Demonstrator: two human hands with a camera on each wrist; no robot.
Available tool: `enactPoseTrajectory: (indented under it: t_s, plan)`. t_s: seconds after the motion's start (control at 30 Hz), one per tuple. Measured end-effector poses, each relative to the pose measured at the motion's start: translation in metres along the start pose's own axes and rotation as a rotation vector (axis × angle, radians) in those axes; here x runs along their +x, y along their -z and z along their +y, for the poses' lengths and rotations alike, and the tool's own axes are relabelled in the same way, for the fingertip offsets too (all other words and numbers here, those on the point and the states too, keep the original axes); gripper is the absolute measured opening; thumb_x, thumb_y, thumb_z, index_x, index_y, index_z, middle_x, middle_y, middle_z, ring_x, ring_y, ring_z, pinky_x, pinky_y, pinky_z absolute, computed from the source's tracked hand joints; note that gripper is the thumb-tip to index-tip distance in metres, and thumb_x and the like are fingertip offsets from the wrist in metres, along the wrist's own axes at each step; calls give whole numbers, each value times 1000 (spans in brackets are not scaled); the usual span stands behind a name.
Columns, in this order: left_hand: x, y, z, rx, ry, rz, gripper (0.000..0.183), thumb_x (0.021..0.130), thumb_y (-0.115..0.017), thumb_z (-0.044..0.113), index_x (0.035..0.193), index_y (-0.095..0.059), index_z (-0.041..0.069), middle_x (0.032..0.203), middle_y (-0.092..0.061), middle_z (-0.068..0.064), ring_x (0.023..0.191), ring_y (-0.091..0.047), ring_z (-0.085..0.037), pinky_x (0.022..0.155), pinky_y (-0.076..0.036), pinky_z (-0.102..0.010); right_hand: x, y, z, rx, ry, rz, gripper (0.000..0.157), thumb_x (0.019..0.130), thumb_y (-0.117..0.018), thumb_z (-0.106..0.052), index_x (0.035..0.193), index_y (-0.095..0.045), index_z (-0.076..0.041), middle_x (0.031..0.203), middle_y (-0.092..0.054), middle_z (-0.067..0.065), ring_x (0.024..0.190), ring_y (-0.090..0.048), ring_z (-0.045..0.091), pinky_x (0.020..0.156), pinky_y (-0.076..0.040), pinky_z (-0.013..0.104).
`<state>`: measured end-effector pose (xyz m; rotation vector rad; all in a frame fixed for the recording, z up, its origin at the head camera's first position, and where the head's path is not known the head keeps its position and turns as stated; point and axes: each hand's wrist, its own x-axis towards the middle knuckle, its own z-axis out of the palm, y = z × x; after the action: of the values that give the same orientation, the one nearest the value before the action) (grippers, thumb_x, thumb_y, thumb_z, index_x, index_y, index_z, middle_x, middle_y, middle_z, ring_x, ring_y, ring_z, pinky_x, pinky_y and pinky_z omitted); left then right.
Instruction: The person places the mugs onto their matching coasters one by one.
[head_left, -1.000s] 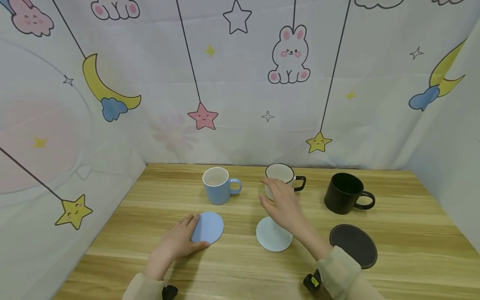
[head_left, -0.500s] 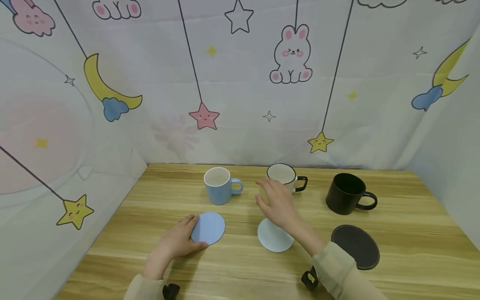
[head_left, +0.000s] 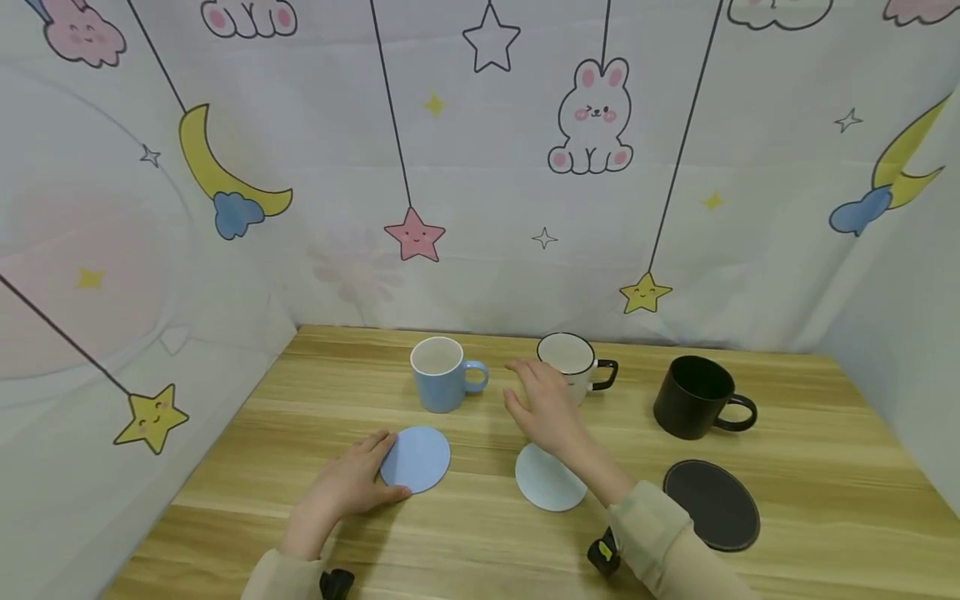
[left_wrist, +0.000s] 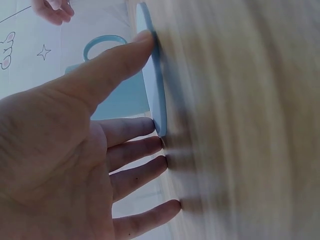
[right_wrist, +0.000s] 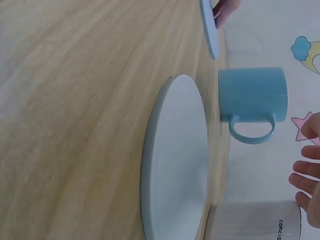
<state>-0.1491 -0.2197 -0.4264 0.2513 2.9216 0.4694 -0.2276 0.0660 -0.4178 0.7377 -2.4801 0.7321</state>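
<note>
A round light-blue coaster (head_left: 418, 458) lies on the wooden table. My left hand (head_left: 348, 479) rests at its left side; in the left wrist view the thumb (left_wrist: 122, 60) and index fingertip meet its rim, fingers fairly straight. My right hand (head_left: 551, 408), fingers loosely extended, hovers left of and in front of the white black-rimmed mug (head_left: 566, 354), partly covering it. A gap shows between its fingers and that mug's wall in the right wrist view. Under my right forearm lies a pale round coaster (head_left: 550, 482). A blue mug (head_left: 439, 383) stands behind the light-blue coaster.
To the right stands a black mug (head_left: 688, 400), its handle pointing right. A dark round coaster (head_left: 716, 508) lies in front of it, partly behind my right sleeve (head_left: 656, 529). A printed white curtain (head_left: 480, 192) hangs along the table's back edge.
My right hand has drifted left, away from the white mug. My left hand has eased slightly left along the light-blue coaster's rim. The head view has shifted a little; mugs and coasters stay put.
</note>
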Motion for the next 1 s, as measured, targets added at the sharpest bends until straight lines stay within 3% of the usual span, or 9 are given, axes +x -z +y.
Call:
enactPoseTrajectory:
  t_s: [0.63, 1.0]
  plan:
    - [0, 2, 0, 5, -9, -19, 87, 76, -77, 45, 143, -42, 1, 148, -40, -22, 133, -40, -48, 97, -36, -71, 18, -25, 0, -42, -15, -63, 37, 89, -62, -16, 124, -60, -5, 120, -65, 12, 114, -60, 31, 101, -44, 47]
    - [1, 2, -1, 6, -5, -29, 88, 76, -77, 46, 144, -41, 2, 150, -39, -20, 133, -40, -48, 97, -35, -71, 29, -36, 0, 50, -142, -144, 38, 98, -52, -29, 128, -56, -6, 124, -62, 10, 118, -58, 30, 102, -44, 45]
